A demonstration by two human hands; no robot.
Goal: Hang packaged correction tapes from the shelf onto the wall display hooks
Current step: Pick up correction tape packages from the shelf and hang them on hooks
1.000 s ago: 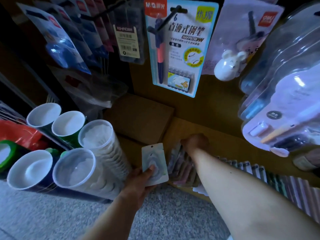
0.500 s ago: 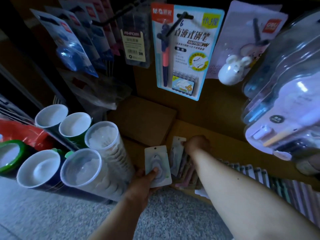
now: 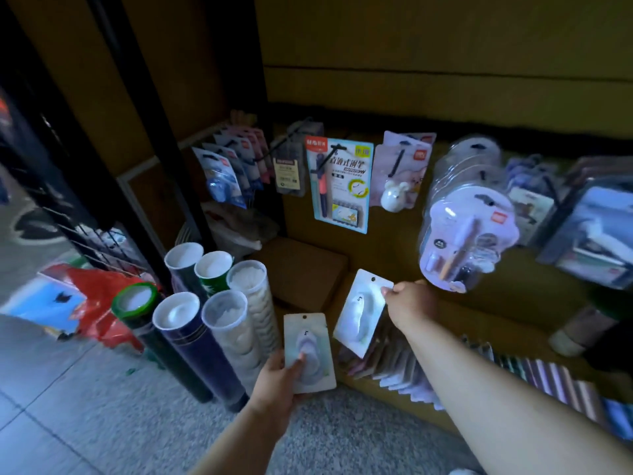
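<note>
Above both hands, the wall display hooks [image 3: 294, 126] carry carded goods. Each hand grasps one pack: the right hand [image 3: 406, 305] pinches a correction tape [image 3: 359, 311] just lifted clear of the shelf row [image 3: 404, 368], the left hand [image 3: 277, 378] grips another pack [image 3: 310, 351]. Next, I reckon, find a hook and thread a punched hole.

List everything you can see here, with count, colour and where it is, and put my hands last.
tape packs: two, pale, one in each hand
shelf packs: a row, mixed colours, on the low shelf
pen card: one, blue-edged, on a wall hook
mouse pack: pinkish, right of the pen card
clear blisters: a stack, on a hook at right
tubes: six, white-topped, on the floor at left
red bag: one, far left
left hand: grips the near pack's bottom
right hand: pinches the far pack's top edge
</note>
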